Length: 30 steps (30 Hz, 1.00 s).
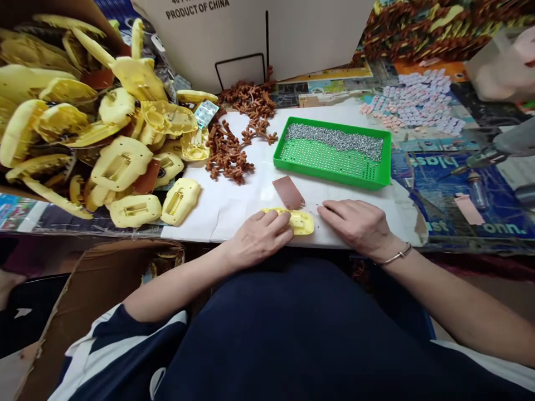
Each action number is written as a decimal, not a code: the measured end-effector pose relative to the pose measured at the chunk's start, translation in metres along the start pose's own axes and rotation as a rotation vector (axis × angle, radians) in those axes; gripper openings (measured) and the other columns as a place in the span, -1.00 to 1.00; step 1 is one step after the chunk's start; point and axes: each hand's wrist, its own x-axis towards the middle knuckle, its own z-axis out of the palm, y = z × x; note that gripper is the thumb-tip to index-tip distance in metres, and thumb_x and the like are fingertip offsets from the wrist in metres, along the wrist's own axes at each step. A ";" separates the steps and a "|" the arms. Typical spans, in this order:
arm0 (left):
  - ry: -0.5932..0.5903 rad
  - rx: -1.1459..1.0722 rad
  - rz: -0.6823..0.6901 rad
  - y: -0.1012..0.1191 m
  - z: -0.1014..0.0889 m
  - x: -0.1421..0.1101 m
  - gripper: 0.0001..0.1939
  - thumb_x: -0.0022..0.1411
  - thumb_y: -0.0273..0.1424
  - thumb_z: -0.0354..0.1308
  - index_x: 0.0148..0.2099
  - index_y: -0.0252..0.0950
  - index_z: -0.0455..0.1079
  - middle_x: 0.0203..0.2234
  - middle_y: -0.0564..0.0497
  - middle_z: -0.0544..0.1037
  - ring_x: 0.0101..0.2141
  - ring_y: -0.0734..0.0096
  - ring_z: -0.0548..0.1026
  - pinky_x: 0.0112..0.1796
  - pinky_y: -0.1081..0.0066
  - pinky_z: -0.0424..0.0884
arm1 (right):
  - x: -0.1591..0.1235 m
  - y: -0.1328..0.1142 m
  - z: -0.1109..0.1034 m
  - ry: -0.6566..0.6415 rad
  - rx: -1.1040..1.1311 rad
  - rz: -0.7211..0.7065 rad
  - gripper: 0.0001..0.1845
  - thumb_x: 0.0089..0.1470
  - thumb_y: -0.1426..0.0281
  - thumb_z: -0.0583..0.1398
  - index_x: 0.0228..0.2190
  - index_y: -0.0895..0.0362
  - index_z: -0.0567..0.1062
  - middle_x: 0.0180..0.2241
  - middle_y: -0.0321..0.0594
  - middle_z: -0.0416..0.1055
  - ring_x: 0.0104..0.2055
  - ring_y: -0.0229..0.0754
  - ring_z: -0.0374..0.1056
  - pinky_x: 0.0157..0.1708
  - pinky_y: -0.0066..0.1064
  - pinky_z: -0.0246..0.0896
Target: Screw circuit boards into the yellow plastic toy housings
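Observation:
My left hand is closed over the left end of a small yellow plastic shell, which lies on the white sheet near the table's front edge. Just behind the shell, and wired to it as far as I can see, is a flat reddish-brown circuit board. To the right, apart from the shell, my right hand rests low over the sheet with its fingers drawn together. Whatever those fingertips hold, if anything, is hidden or too small to name. Beyond both hands stands a green perforated tray with many small silver screws.
Yellow shells pile up at the left, several near the table edge. Brown plastic pieces lie behind my left hand. Small pale parts spread at the back right. An electric screwdriver points in from the right. A cardboard carton stands behind.

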 end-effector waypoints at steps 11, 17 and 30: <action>-0.014 -0.174 -0.161 -0.005 0.002 -0.001 -0.80 0.44 -0.31 0.03 -0.15 -0.30 0.42 -0.11 -0.22 0.53 -0.20 0.20 0.49 -0.25 0.25 0.48 | -0.017 0.000 0.002 -0.086 0.277 0.081 -0.70 0.36 0.38 0.05 -0.14 0.15 0.58 -0.28 -0.04 0.55 -0.22 -0.04 0.43 -0.21 -0.22 0.38; -0.227 -0.250 0.088 -0.064 -0.016 -0.016 -0.60 0.33 -0.66 -0.09 0.05 -0.28 0.44 -0.08 -0.18 0.59 -0.11 0.23 0.52 -0.13 0.27 0.50 | -0.010 0.004 0.005 -0.070 0.574 0.375 -0.82 0.26 0.37 0.12 -0.29 0.13 0.52 -0.31 -0.09 0.51 -0.27 -0.09 0.42 -0.25 -0.24 0.36; -0.144 -0.252 0.131 -0.025 0.006 0.015 -0.62 0.50 -0.34 -0.02 -0.38 -0.28 0.43 -0.50 0.02 0.45 -0.47 0.40 0.39 -0.41 0.38 0.28 | 0.031 -0.006 -0.014 0.007 1.510 0.895 -0.58 -0.07 0.07 0.40 -0.32 0.08 0.45 -0.36 -0.28 0.36 -0.39 -0.29 0.31 -0.38 -0.40 0.34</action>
